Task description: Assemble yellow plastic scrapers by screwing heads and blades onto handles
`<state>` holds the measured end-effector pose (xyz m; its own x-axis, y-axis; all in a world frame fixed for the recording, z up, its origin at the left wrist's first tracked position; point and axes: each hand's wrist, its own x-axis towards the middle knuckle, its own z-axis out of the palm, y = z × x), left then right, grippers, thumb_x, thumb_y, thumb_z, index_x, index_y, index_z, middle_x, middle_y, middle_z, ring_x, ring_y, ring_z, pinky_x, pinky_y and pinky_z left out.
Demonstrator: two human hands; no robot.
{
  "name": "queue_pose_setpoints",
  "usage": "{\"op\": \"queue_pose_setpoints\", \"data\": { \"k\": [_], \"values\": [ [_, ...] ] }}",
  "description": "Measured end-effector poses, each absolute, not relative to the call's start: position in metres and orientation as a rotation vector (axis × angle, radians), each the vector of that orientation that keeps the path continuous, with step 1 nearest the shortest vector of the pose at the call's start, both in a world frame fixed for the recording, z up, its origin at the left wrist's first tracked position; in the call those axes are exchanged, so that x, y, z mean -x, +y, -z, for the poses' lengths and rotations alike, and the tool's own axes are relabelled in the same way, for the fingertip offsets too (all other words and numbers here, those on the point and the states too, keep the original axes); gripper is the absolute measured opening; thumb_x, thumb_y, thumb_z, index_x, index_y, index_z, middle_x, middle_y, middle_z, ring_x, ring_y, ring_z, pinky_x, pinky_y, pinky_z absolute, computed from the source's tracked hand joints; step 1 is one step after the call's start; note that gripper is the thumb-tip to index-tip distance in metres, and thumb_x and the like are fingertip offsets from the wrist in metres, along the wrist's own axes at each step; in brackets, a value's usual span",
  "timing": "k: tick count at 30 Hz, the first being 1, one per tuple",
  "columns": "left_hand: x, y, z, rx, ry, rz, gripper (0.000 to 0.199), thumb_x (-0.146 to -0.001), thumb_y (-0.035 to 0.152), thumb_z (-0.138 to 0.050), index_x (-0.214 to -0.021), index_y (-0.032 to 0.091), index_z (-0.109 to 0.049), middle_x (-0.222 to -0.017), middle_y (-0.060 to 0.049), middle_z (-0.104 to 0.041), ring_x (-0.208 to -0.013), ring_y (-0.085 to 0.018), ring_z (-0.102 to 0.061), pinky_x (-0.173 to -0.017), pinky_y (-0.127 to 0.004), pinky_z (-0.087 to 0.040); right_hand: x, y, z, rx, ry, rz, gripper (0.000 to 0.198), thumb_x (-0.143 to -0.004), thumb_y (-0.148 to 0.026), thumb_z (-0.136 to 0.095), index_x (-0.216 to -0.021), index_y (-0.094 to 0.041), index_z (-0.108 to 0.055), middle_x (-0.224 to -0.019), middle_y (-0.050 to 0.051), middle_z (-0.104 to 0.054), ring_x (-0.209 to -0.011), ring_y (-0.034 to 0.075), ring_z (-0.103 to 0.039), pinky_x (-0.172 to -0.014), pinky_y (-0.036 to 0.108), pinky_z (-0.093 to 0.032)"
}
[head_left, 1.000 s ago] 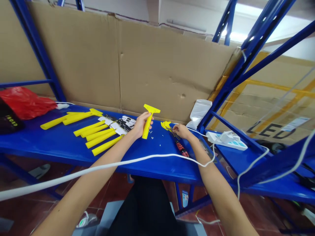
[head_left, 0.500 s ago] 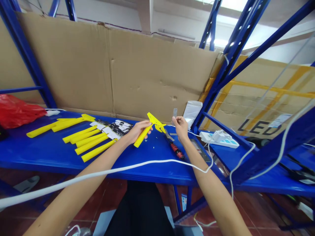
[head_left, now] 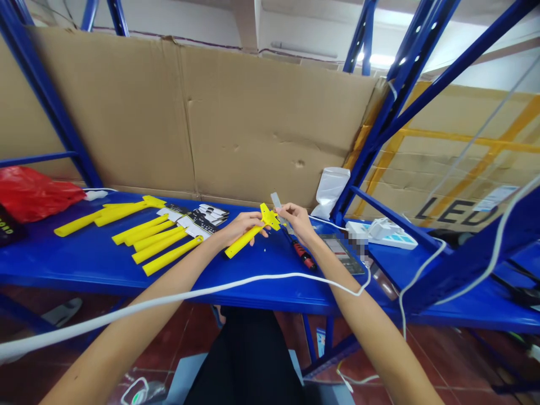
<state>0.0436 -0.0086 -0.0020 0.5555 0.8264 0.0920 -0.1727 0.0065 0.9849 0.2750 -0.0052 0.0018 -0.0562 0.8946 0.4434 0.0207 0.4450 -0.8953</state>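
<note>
My left hand [head_left: 248, 225] is closed around a yellow scraper handle [head_left: 242, 243], its wide flat head pointing up and right. Between the thumb and fingers of my right hand [head_left: 297, 219] is a thin grey scraper blade [head_left: 275, 200], held close beside the scraper's head; whether they touch I cannot tell. Under my right hand lies a red and black screwdriver-like tool [head_left: 302, 254], its far end partly hidden. Several more yellow handles [head_left: 154, 233] lie in a row on the left of the blue shelf, near black and white printed packets [head_left: 205, 219].
A white cable [head_left: 253, 279] sags across in front of the blue shelf [head_left: 253, 295]. On the right are a white power strip [head_left: 388, 236], a white pouch [head_left: 331, 191] and a dark flat panel [head_left: 343, 256]. A red plastic bag [head_left: 37, 194] lies far left; cardboard [head_left: 274, 124] stands behind.
My right hand has moved left and slightly down, bringing the blade beside the scraper head. My left hand has turned the head a little, still gripping the handle. The view has shifted slightly.
</note>
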Motion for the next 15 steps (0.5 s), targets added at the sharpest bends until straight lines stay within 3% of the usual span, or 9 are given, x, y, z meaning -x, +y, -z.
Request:
{"op": "queue_pose_setpoints", "data": {
  "k": [4,10,15],
  "values": [
    [-0.045,-0.010,0.003,-1.352,0.613,-0.874,0.035,-0.089,0.030,-0.085,-0.117,0.013,-0.076,-0.112,-0.020,-0.083,-0.082,-0.024,-0.082,-0.044,-0.022,-0.054,-0.268,-0.009,0.004,0.854,-1.538,-0.984,0.052,-0.072,-0.064,-0.099,-0.073,-0.023,-0.068,-0.092,0.004,-0.078,-0.088,0.022,-0.071,-0.088,0.036,-0.055],
    [-0.049,-0.015,-0.002,-1.314,0.742,-0.919,0.032,-0.100,0.044,-0.080,-0.114,0.016,-0.073,-0.089,-0.009,-0.079,-0.059,-0.015,-0.068,-0.039,-0.021,-0.047,-0.261,-0.008,0.010,0.872,-1.520,-1.003,0.065,-0.058,-0.063,-0.106,-0.083,-0.025,-0.060,-0.094,0.002,-0.078,-0.084,0.020,-0.070,-0.077,0.034,-0.056],
    [-0.050,-0.019,-0.006,-1.344,0.814,-0.929,0.030,-0.100,0.046,-0.079,-0.105,0.017,-0.070,-0.080,-0.005,-0.075,-0.050,-0.013,-0.062,-0.038,-0.022,-0.046,-0.259,-0.011,0.006,0.875,-1.578,-0.994,0.065,-0.060,-0.065,-0.106,-0.089,-0.025,-0.064,-0.090,0.000,-0.074,-0.077,0.017,-0.066,-0.072,0.032,-0.053]
  ]
}}
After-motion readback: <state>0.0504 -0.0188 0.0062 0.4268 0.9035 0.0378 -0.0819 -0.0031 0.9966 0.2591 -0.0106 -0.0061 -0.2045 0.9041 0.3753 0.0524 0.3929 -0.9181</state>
